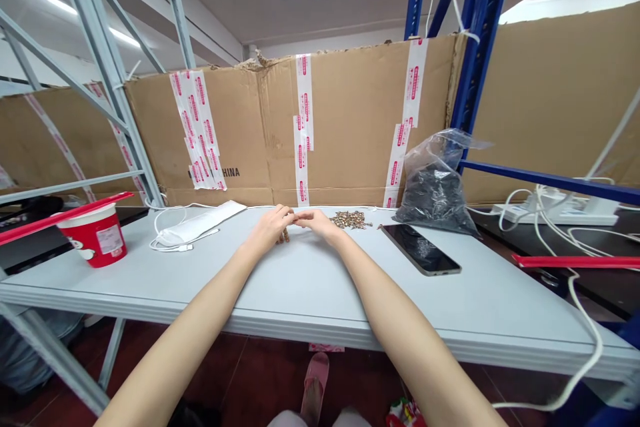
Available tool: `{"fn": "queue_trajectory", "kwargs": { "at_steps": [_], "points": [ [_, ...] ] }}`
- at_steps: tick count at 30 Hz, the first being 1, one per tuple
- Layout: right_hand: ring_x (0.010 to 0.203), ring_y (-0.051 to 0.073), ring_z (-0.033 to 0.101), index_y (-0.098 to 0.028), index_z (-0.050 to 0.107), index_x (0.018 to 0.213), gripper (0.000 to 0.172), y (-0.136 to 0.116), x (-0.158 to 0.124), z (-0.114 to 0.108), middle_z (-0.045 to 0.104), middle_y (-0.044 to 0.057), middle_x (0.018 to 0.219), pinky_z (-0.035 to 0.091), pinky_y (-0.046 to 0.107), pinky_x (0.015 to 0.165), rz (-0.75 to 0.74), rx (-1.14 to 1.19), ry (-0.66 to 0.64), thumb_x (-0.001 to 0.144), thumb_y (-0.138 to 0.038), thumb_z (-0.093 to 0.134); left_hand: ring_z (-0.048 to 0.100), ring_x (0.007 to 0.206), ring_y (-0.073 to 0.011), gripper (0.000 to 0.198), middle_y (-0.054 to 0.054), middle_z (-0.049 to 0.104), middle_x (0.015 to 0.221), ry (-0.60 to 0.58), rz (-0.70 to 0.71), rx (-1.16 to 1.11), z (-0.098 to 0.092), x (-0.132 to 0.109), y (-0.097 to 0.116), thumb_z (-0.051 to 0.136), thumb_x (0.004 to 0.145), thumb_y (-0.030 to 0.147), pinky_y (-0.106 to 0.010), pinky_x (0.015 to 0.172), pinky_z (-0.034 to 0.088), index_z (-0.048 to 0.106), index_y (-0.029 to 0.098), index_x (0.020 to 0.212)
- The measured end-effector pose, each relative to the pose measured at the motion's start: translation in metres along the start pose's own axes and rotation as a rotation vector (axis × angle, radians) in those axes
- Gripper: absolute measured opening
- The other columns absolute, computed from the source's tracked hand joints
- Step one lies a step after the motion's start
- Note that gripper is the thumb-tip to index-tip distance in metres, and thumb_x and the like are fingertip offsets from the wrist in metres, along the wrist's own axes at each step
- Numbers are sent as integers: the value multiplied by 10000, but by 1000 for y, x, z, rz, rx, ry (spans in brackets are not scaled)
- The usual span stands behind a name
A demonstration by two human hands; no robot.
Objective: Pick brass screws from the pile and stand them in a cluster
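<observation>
From the head camera, both bare forearms reach out over a pale grey-white metal-edged table. The left hand and the right hand lie palm down with their fingers curled inward, and the fingertips of the two hands meet or nearly meet at the middle of the table (whether they pinch something tiny there, I cannot tell). Just below the left hand sits a small heap of bronze-coloured metal pieces, and a loose pile of similar pieces lies just beside the right fingers.

To the right are a black glass-faced smartphone, lying flat, and a transparent plastic bag of dark granular pieces. To the left are a white flat pouch with a thin white cable and a red-and-white paper tub bearing a white label (its print is too small to read).

Behind the table stands a brown corrugated cardboard sheet strapped with red-and-white printed tape, its lettering unreadable; black print on the cardboard ends in "HINA", the rest hidden by tape.
</observation>
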State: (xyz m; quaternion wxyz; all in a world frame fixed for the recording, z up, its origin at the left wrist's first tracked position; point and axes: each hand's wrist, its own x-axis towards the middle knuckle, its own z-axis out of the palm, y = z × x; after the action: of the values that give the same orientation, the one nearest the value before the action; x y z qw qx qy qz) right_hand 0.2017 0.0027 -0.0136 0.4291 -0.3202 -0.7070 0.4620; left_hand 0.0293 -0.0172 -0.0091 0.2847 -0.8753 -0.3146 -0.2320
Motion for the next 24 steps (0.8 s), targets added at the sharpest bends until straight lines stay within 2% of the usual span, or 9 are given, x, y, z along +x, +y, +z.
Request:
{"fn": "queue_trajectory", "kwargs": {
  "at_steps": [6, 12, 19, 22, 24],
  "points": [
    [748, 126, 490, -177, 693, 855, 273, -13, -10, -1, 661, 34, 860, 342, 288, 756, 73, 12, -14, 639, -331, 624, 441, 774, -152, 219, -53, 546, 849, 57, -59, 33, 1, -3, -2, 358, 899, 217, -251, 657, 383, 568, 158, 924],
    [688, 134, 491, -141, 691, 696, 251, -5, -4, -1, 647, 28, 705, 342, 289, 737, 28, 21, 15, 567, -356, 677, 452, 764, -147, 254, -55, 562, 834, 82, -83, 61, 2, -5, -2, 361, 904, 277, -224, 555, 336, 598, 187, 913],
    [800, 169, 549, -156, 699, 713, 244, -14, -8, 1, 678, 62, 797, 374, 293, 754, -29, 27, 13, 643, -372, 608, 459, 727, -137, 218, -30, 560, 773, 194, -116, 94, -7, -2, 3, 377, 901, 267, -232, 611, 350, 571, 181, 849],
    [830, 181, 559, -157, 692, 668, 218, -18, -9, 3, 681, 72, 797, 383, 297, 762, -19, 36, 35, 647, -353, 598, 464, 719, -139, 205, -24, 536, 749, 186, -152, 136, -7, -1, 5, 361, 905, 238, -236, 595, 337, 534, 175, 814],
    [839, 183, 559, -158, 690, 663, 216, -21, -9, 5, 681, 75, 796, 382, 300, 772, -13, 48, 42, 647, -352, 596, 468, 727, -142, 185, -26, 521, 766, 140, -167, 166, -6, -1, 5, 346, 906, 213, -240, 592, 333, 517, 177, 843]
  ]
}}
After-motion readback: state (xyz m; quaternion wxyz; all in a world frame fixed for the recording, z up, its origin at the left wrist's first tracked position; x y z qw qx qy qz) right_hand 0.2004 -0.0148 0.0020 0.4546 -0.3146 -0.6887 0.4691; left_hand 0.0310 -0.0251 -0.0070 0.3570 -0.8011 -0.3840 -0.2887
